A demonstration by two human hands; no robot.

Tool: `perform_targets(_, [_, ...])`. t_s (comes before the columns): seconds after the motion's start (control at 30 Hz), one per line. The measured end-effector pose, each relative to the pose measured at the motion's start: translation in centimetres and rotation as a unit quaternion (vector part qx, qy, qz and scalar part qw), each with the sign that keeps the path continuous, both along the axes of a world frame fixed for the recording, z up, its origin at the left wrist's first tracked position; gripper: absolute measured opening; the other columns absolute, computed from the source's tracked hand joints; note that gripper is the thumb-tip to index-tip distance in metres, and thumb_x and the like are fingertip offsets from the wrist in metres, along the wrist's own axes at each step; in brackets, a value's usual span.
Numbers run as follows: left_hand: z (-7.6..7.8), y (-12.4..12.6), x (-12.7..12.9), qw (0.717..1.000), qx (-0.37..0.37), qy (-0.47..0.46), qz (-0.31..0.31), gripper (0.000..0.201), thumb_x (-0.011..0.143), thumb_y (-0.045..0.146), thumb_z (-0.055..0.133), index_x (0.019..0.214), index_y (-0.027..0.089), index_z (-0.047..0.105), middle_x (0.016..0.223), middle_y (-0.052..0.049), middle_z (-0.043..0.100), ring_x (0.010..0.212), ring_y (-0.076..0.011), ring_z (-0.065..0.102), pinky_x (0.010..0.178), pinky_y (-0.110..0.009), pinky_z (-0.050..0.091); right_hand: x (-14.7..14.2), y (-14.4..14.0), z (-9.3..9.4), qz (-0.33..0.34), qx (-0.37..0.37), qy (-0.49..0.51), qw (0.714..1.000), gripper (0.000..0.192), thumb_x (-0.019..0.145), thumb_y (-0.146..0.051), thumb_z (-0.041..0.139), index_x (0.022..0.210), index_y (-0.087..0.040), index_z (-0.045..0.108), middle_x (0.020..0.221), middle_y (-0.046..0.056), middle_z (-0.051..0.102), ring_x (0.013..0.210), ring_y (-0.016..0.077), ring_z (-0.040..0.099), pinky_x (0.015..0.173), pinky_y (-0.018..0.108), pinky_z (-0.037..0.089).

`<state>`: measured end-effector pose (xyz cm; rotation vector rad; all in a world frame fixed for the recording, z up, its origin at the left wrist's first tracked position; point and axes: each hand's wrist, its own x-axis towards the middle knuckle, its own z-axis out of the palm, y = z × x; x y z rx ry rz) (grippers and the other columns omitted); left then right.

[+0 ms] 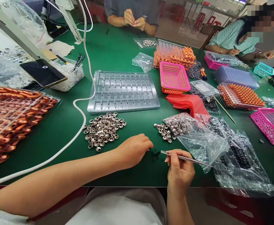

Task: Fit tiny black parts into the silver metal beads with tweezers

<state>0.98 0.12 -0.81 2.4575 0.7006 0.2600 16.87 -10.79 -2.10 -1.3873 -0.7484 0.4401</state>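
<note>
Closest to me, the right hand pinches slim metal tweezers, their tip aimed at tiny black parts on the green table. Beside them the left hand rests curled, fingertips together over the specks. 2 heaps of metal rings lie just beyond, one spilling from a clear bag. A white cable snakes past a clear compartment tray. Farther off sit pink baskets, orange parts, copper pieces and 2 seated co-workers. No writing is legible.
</note>
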Motion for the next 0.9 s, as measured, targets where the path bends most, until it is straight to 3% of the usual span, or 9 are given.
perform_targets(0.13, [0.0,0.2,-0.5,0.998,-0.051,-0.029,0.034,0.017,0.094,0.010,0.061,0.109,0.017,0.066,0.104,-0.005,0.069,0.097,-0.0193,0.064,0.084,-0.030,0.052,0.0,-0.2,0.0,0.001,-0.007,0.016,1.000,0.010,0.090,-0.028,0.068,0.089,-0.019,0.063,0.077,-0.001,0.067,0.057,0.0091,0.061,0.055,0.024,0.051])
perform_targets(0.33, [0.2,1.3,-0.7,0.995,-0.086,-0.005,0.049,0.030,0.090,0.020,0.073,0.119,0.013,0.067,0.111,-0.010,0.065,0.104,-0.0245,0.062,0.090,-0.038,0.053,-0.1,-0.3,0.2,-0.009,-0.005,0.026,1.000,0.008,0.089,-0.025,0.070,0.088,-0.019,0.064,0.078,-0.002,0.068,0.058,0.0087,0.061,0.056,0.023,0.051])
perform_targets(0.73, [-0.2,1.3,-0.5,0.992,-0.112,-0.032,0.051,0.010,0.091,0.019,0.071,0.101,0.016,0.073,0.099,-0.005,0.066,0.094,-0.0217,0.059,0.080,-0.035,0.048,-0.3,-0.5,0.2,0.086,-0.049,-0.004,0.995,0.007,0.096,-0.025,0.059,0.099,-0.020,0.064,0.091,0.004,0.069,0.068,0.0132,0.066,0.053,0.025,0.050])
perform_targets(0.83, [-0.1,1.4,-0.6,0.991,-0.121,-0.035,0.054,0.013,0.089,0.018,0.073,0.102,0.016,0.073,0.100,-0.005,0.067,0.094,-0.0214,0.059,0.080,-0.035,0.048,-0.7,-0.5,0.4,0.064,-0.064,0.001,0.996,0.031,0.095,-0.025,0.061,0.126,-0.024,0.059,0.082,0.001,0.069,0.062,0.0115,0.063,0.053,0.024,0.051])
perform_targets(0.9, [-0.1,1.4,-0.6,0.990,-0.125,-0.034,0.053,0.015,0.088,0.019,0.075,0.102,0.016,0.073,0.100,-0.005,0.067,0.094,-0.0215,0.059,0.080,-0.035,0.048,-1.0,-0.5,0.5,0.047,-0.065,0.005,0.997,0.058,0.094,-0.024,0.062,0.148,-0.027,0.042,0.076,-0.001,0.068,0.060,0.0117,0.062,0.052,0.023,0.052])
